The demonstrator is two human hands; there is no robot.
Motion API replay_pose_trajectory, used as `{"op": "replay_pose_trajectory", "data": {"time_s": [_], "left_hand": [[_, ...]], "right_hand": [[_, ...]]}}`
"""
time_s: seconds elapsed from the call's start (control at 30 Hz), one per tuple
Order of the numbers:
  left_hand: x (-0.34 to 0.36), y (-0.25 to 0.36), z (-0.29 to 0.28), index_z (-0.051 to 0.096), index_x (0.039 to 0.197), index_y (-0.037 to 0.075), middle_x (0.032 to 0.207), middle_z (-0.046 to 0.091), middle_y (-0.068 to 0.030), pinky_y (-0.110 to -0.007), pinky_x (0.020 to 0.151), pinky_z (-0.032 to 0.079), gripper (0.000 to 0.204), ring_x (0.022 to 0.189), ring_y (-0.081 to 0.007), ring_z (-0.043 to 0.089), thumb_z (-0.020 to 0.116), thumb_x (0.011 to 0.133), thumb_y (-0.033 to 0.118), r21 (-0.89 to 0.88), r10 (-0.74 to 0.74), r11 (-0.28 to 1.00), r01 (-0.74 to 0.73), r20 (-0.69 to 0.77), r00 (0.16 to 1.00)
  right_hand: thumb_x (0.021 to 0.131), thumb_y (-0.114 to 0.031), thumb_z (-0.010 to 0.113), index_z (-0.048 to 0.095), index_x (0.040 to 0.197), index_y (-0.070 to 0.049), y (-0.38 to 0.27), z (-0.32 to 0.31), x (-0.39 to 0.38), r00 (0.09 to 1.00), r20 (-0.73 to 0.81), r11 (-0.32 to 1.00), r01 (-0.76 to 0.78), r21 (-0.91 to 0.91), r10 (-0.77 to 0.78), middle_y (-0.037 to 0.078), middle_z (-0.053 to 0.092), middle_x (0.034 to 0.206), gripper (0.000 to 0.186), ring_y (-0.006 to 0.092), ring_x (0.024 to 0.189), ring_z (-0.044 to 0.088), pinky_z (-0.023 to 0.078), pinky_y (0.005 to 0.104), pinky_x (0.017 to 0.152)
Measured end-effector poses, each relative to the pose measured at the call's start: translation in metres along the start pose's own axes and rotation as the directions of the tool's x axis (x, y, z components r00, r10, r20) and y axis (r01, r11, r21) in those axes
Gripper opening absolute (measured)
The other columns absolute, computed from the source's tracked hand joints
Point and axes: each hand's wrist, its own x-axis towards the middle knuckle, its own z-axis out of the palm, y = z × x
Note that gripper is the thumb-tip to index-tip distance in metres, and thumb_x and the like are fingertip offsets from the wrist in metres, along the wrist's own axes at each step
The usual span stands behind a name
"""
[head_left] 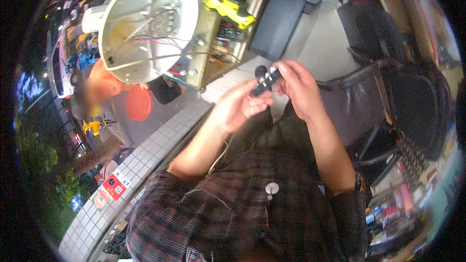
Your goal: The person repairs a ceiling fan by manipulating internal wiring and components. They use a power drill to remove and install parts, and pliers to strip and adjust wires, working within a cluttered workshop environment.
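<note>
Both of my hands are at the middle of the view, around a small black device (264,80) with silver parts and a rounded knob. My left hand (242,104) has its fingers curled at the device's lower-left end. My right hand (293,85) grips the upper-right end between thumb and fingers. Above and left of them, a large white round housing (145,24) with red and dark wires sits by a workbench (208,63). A yellow-green tool (225,7) lies on that bench.
A dark flat panel (275,24) is beyond my hands. A dark padded chair (354,102) is at right. A tiled ledge (160,140) runs along my left. Beyond it are a person in orange (104,82), a red stool (138,101) and parked vehicles. Clutter fills the lower right.
</note>
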Motion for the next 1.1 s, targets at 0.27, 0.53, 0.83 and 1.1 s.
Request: {"op": "replay_pose_trajectory", "data": {"time_s": [0.27, 0.53, 0.83, 1.1], "left_hand": [[-0.024, -0.005, -0.023, 0.055, 0.131, 0.003, 0.103, 0.071, -0.0138, -0.031, 0.074, 0.062, 0.034, 0.086, -0.0238, 0.073, 0.062, 0.102, 0.021, 0.228, 0.048, 0.97, -0.086, 0.169, 0.984], [-0.053, 0.026, -0.011, 0.07, 0.113, 0.001, 0.107, 0.075, -0.0093, -0.03, 0.089, 0.054, 0.03, 0.099, -0.0154, 0.07, 0.079, 0.085, 0.005, 0.832, 0.746, 0.155, -0.532, 0.254, 0.615], [-0.062, 0.041, -0.029, 0.061, 0.117, 0.003, 0.111, 0.075, -0.0101, -0.032, 0.085, 0.056, 0.04, 0.1, -0.0221, 0.074, 0.081, 0.082, 0.006, 0.809, 0.746, -0.044, -0.587, 0.417, 0.519], [-0.072, 0.048, -0.03, 0.056, 0.123, 0.004, 0.111, 0.076, -0.0102, -0.031, 0.088, 0.056, 0.047, 0.105, -0.0191, 0.073, 0.081, 0.083, 0.005, 0.813, 0.71, -0.126, -0.569, 0.474, 0.521]], "right_hand": [[0.104, -0.023, 0.06, 0.069, 0.114, -0.003, -0.013, 0.014, -0.014, 0.919, 0.394, 0.912, 0.178, -0.37, -0.02, -0.001, 0.066, 0.094, 0.024, 0.0064, 0.084, 0.059, 0.049, 0.0237, 0.075], [0.096, -0.012, 0.069, 0.063, 0.126, -0.003, -0.018, 0.052, -0.01, 0.934, 0.334, 0.879, 0.264, -0.397, -0.129, 0.001, 0.066, 0.103, 0.032, 0.011, 0.09, 0.062, 0.052, 0.026, 0.078], [0.085, -0.01, 0.078, 0.065, 0.11, -0.004, -0.032, 0.084, -0.013, 0.697, 0.582, 0.275, 0.708, -0.65, -0.419, 0.014, 0.068, 0.109, 0.03, 0.0334, 0.101, 0.068, 0.057, 0.0393, 0.085], [0.081, -0.013, 0.08, 0.065, 0.107, -0.004, -0.037, 0.095, -0.014, 0.582, 0.663, 0.061, 0.771, -0.633, -0.471, 0.013, 0.069, 0.108, 0.032, 0.0332, 0.097, 0.067, 0.055, 0.0417, 0.085]]}}
